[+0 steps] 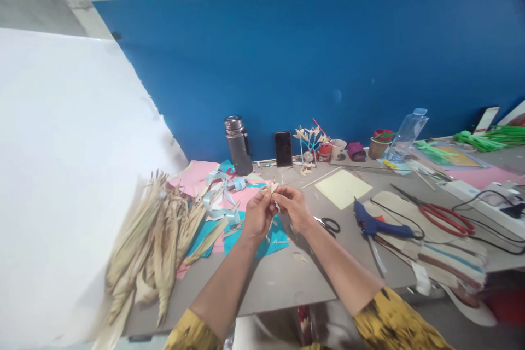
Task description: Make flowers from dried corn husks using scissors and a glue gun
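Observation:
Over the middle of the table, my left hand (pixel 259 217) and my right hand (pixel 293 208) meet at the fingertips. Between them is a small pale corn husk flower (pixel 270 187), pinched by both hands; its lower part is hidden by the fingers. Beneath the hands lies blue paper (pixel 235 243) scattered with husk scraps. Black-handled scissors (pixel 329 225) rest beside my right wrist. To the left is a big heap of dried corn husks (pixel 158 246), with a coil of light blue ribbon (pixel 213 208) near it.
At the back stand a grey thermos (pixel 238 147), an upright phone (pixel 283 149), finished husk flowers (pixel 311 139) and a paper cup (pixel 338 149). Yellow paper (pixel 343 188), a blue glue gun (pixel 379 222), red-handled scissors (pixel 447 219) and a power strip (pixel 484 205) with cords lie to the right.

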Action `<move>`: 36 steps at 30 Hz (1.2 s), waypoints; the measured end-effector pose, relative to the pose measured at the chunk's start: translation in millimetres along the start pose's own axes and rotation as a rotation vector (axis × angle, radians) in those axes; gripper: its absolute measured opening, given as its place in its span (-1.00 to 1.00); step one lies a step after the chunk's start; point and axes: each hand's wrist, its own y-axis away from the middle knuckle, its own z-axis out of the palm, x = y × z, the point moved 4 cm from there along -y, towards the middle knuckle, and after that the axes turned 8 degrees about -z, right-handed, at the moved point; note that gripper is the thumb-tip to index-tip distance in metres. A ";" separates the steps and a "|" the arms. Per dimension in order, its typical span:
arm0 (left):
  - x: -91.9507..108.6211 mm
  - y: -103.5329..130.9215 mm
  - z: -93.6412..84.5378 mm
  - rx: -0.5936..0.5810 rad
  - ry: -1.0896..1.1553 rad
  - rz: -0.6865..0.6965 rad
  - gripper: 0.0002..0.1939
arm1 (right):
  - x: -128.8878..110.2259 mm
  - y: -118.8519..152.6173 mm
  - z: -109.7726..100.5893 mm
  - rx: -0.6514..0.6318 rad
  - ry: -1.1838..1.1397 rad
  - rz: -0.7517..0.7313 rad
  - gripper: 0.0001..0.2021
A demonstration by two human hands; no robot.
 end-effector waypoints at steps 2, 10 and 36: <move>0.9 0.3 -0.2 0.040 -0.061 0.058 -0.63 | 1.1 -0.4 -0.6 0.013 0.027 -0.016 -0.71; -0.7 0.4 -4.4 0.163 -0.180 0.115 -0.71 | -5.1 4.0 3.2 0.068 0.117 -0.011 -0.67; 2.7 -1.4 -7.8 0.144 -0.187 0.106 -0.70 | 6.4 1.7 -2.5 0.111 0.098 0.038 -0.76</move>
